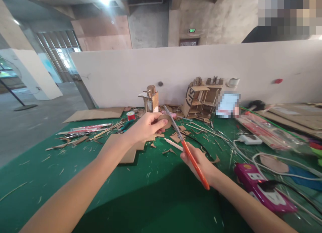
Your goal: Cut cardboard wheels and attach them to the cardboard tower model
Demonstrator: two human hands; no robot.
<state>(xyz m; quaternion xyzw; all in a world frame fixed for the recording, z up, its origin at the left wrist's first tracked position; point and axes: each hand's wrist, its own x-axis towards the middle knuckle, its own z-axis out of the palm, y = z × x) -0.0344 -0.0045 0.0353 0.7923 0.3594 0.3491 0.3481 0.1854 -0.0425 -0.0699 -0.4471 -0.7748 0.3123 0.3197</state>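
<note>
Between thumb and fingers, my left hand (151, 124) pinches a small rounded piece of cardboard (166, 121). My right hand (197, 160) is closed round the orange handles of a pair of scissors (192, 159). The scissor blades point up and away, beside the right edge of the cardboard piece; whether they touch it I cannot tell. A pale, pen-like stick (173, 144) reaches out to the left of my right hand. Below my left hand lies a flat cardboard sheet (128, 155), with cardboard scraps (177, 136) around it.
Small cardboard structures (152, 102) and cardboard shelves (200, 100) stand at the back before a white partition (120, 75). A red thread spool (130, 115) sits left of centre. At right are a magenta power strip (264, 189), white cables and plastic-wrapped sticks (266, 130). Another person is partly visible behind the partition.
</note>
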